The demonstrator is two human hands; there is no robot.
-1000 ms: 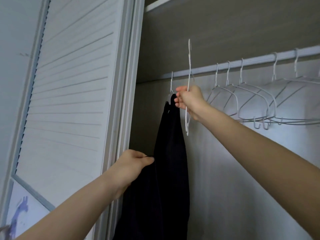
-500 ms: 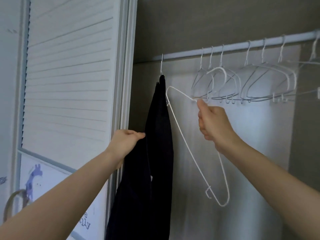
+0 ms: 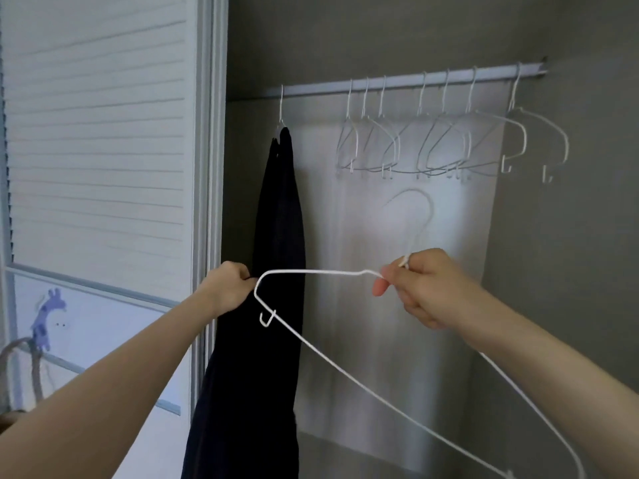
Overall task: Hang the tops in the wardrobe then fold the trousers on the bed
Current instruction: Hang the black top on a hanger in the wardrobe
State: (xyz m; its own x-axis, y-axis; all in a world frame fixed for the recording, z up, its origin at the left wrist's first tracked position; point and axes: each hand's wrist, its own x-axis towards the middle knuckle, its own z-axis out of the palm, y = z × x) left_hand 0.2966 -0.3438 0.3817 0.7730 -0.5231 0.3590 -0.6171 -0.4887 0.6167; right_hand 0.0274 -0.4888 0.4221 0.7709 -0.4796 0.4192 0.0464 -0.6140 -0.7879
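1 dark top (image 3: 276, 236) already hangs at the rail's (image 3: 415, 81) left end, left hand (image 3: 228, 288) pinching its fabric, right hand (image 3: 422, 285) gripping a free white hanger (image 3: 311, 271) — further tops and the trousers, unseen, presumably remain.

A dark navy top (image 3: 276, 271) hangs from a white wire hanger at the left end of the wardrobe rail (image 3: 415, 79), draping long and narrow, its folds bunched together. A loose white wire hanger (image 3: 328, 347) is held tilted in front of it, its hook blurred, pointing up.
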